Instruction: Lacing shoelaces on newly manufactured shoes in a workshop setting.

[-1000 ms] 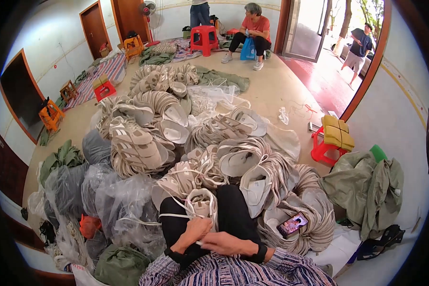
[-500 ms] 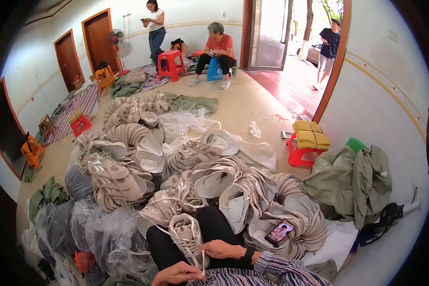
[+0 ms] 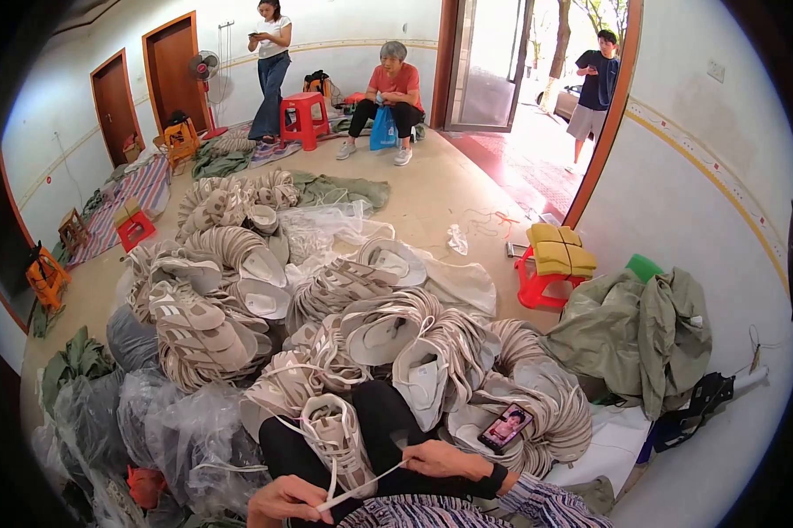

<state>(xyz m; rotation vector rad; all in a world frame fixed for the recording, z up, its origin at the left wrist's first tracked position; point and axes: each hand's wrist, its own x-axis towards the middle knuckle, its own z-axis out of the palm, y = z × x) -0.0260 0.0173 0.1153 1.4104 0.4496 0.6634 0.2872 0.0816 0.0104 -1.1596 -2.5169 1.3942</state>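
2 hands [image 3: 286, 500] [image 3: 439, 459] apart, lace [image 3: 361, 486] btwn, nr shoe [image 3: 337, 437] edge

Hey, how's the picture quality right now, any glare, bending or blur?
Head view: the fisheye bows the wall trim and leaves dark corners; head view: daylight washes out beyond the glass door and glares off the red paving; head view: a faint smear above the right hand, though the shoelace reads clearly.

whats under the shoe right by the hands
The beige shoe appears to rest on the person's lap: dark trousers show on both sides of it. Whatever lies directly beneath the shoe is covered by it and cannot be seen.
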